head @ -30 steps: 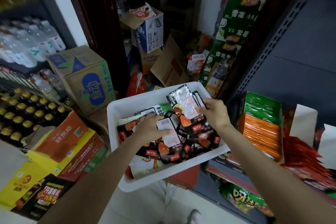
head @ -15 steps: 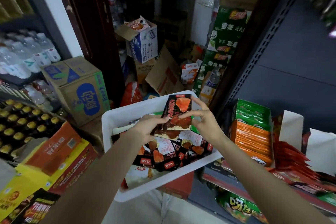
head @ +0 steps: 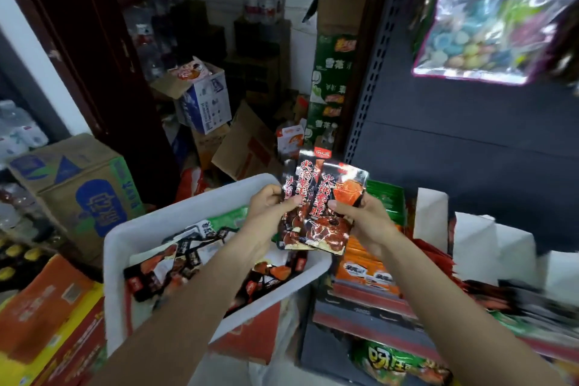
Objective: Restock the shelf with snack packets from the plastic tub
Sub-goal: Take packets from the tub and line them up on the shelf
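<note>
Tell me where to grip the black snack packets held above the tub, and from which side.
Grip the black snack packets at their lower side edges, from left and right, as the left hand and right hand do. They stand upright, flat and fanned, so a thumb-in-front pinch keeps the stack together.

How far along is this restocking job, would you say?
Early, it seems. Done: the shelf already carries rows of orange packs; who put them there is not shown. In hand: the left hand and right hand grip a few black-and-red snack packets above the white tub. Left: many loose packets remain in the tub.
</note>
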